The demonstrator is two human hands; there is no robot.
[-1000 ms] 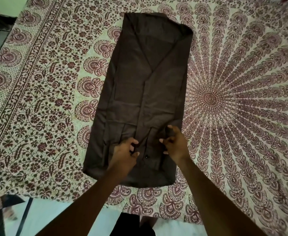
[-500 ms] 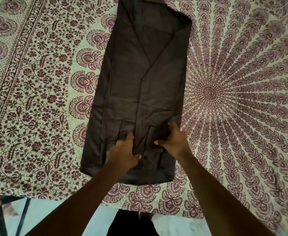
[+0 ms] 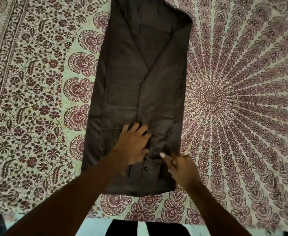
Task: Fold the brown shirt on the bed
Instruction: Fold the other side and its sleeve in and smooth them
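Standing by the bed (image 3: 241,150), I see the brown shirt (image 3: 139,82) lying long & flat down the middle, sides tucked in, its bottom end close to the bed's near edge. The left hand (image 3: 133,145) is spread flat, pressing the cloth near that end. The right hand (image 3: 179,169) is curled, thumb & fingers pinching a bit of cloth beside a small dark button (image 3: 145,168). The shirt looks soft, thin & light, so it'll prob. flop & crease easy. Best to grab both bottom corners, one hand each, & fold up toward the far end.
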